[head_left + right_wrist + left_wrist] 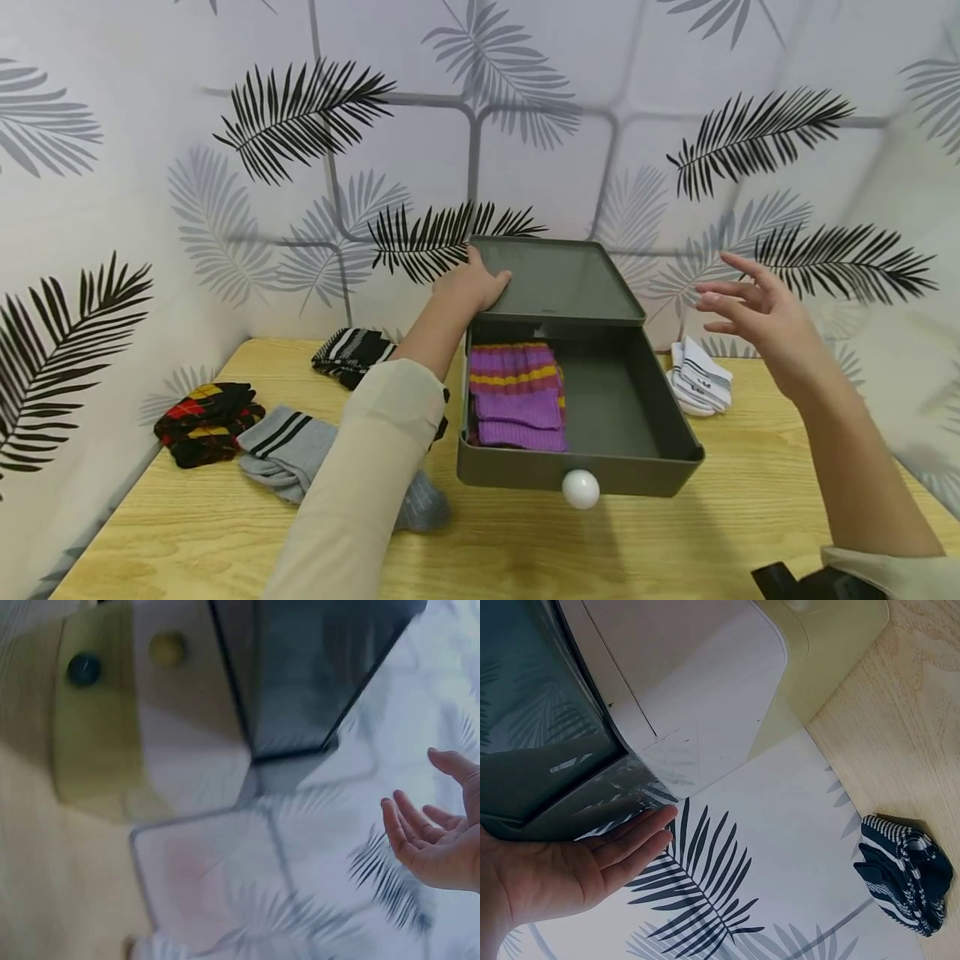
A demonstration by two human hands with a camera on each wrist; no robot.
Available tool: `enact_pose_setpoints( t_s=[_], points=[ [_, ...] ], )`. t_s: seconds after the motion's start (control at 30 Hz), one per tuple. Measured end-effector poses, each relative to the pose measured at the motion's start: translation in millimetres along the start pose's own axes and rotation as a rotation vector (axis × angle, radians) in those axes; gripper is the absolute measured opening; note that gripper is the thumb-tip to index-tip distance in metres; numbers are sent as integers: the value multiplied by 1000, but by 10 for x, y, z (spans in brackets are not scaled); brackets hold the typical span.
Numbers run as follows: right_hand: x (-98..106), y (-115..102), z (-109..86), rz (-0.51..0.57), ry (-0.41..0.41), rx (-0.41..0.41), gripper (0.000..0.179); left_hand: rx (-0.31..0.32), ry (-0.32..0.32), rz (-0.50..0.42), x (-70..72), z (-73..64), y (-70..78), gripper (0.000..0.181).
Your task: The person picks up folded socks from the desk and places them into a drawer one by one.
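A dark grey drawer (622, 400) with a white knob (581, 489) stands pulled out from under a grey top panel (555, 279). Folded purple, orange and yellow striped socks (519, 396) lie along its left side. My left hand (471, 287) touches the top panel's left edge, thumb on top; in the left wrist view its fingers (634, 844) extend along the grey side wall. My right hand (765, 321) is raised in the air to the right of the drawer, fingers loosely bent, holding nothing. In the right wrist view, this hand (439, 825) is apart from the stacked unit.
White (187, 712) and yellow (97, 742) tiers sit below the grey one. On the wooden table (187, 533) lie plaid socks (206, 423), grey striped socks (288, 450), black-and-white socks (352, 354), and white socks (700, 377) at right. A patterned curtain hangs behind.
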State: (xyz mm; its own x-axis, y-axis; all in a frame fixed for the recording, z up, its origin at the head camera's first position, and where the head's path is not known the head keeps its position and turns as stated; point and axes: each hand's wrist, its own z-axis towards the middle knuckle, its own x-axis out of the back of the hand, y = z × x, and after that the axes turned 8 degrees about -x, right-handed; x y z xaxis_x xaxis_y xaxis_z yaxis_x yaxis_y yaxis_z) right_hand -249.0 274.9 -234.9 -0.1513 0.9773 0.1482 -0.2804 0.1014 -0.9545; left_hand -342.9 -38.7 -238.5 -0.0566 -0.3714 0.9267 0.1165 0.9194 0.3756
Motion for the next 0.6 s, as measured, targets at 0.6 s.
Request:
enact_pose_setpoints(
  t_s=[0.6],
  points=[
    [670,1689,153,-304,159,-319,86,-1,4,-20,1,-15,-18,78]
  ],
)
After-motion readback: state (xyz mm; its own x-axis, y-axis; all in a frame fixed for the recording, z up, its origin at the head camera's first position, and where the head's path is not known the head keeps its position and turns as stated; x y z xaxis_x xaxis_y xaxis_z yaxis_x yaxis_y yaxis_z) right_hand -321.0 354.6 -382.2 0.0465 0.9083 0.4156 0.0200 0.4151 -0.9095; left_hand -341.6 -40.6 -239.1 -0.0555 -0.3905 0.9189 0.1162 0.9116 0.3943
